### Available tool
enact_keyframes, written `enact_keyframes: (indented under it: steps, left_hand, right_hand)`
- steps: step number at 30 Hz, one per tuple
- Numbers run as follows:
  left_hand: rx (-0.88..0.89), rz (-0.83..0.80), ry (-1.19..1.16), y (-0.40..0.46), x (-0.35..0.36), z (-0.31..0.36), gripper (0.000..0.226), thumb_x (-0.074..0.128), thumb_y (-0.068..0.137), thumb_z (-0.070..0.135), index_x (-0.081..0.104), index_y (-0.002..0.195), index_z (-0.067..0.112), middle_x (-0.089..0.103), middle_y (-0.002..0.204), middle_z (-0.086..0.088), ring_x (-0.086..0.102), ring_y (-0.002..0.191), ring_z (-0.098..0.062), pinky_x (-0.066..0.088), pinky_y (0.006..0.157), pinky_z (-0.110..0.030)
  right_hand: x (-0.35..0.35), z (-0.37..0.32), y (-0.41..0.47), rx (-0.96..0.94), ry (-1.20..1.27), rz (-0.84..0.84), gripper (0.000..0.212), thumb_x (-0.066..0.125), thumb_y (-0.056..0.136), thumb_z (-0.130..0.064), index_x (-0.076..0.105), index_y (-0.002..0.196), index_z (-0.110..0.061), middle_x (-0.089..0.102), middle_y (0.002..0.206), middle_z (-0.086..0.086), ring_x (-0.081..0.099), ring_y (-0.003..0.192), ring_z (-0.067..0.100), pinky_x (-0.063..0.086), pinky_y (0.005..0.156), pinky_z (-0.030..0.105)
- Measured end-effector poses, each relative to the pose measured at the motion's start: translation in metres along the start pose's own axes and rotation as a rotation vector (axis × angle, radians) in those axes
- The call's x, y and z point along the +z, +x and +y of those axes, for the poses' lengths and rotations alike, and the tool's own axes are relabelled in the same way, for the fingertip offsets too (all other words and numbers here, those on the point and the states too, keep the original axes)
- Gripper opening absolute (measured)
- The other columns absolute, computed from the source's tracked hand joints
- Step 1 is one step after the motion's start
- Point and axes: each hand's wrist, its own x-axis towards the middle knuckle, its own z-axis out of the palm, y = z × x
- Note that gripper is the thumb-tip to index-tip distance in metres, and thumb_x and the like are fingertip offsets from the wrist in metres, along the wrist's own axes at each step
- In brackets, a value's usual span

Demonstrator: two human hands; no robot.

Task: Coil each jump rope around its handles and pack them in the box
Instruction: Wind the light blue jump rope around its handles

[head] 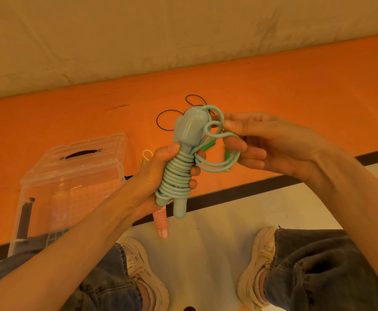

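The left hand (158,176) is wrapped tight around the blue jump rope (176,173), with the thumb on one side and the fingers curled round the other. It holds the two handles side by side, so the coils stay snug and do not slide off. Most of the rope is wound round the handles in neat rings. The fat ends of the handles stick out above the hand and the thin ends poke out below.

The right hand (257,142) is just to the right of the blue jump rope. Its thumb and fingers pinch the last loose loops (219,151) of the rope. It keeps them pulled out to the side, probably so they can go round the handles next.

The clear box (71,187) sits on the floor to the left of the blue jump rope, with its lid tipped up and open, ready for packing. A pink jump rope (161,223), coiled, lies on the floor right below the blue one. Behind the blue one, on the orange mat (295,97), lie thin dark rope loops (167,120) and some green bits (208,145) that I cannot make out well.
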Motion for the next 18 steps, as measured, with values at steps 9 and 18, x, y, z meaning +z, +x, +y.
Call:
enact_keyframes:
  steps: [9,18]
  left_hand:
    - [-0.049,0.022,-0.025,0.0005,-0.0009,-0.0048,0.059,0.086,0.054,0.049,0.067,0.093,0.009,0.061,0.072,-0.001,0.056,0.060,-0.009,0.052,0.056,-0.023]
    - [-0.063,0.008,-0.033,0.0044,0.0015,-0.0062,0.054,0.088,0.052,0.049,0.073,0.088,0.012,0.061,0.077,-0.002,0.056,0.060,-0.009,0.051,0.055,-0.024]
  right_hand:
    - [0.0062,-0.0050,-0.0034,-0.013,-0.242,0.212,0.030,0.061,0.075,-0.015,0.071,0.102,-0.008,0.050,0.053,0.002,0.032,0.037,0.008,0.035,0.035,0.018]
    - [0.0069,-0.0022,-0.0043,-0.030,-0.264,0.231,0.017,0.066,0.069,-0.033,0.072,0.073,-0.017,0.046,0.051,-0.002,0.030,0.036,0.006,0.032,0.034,0.018]
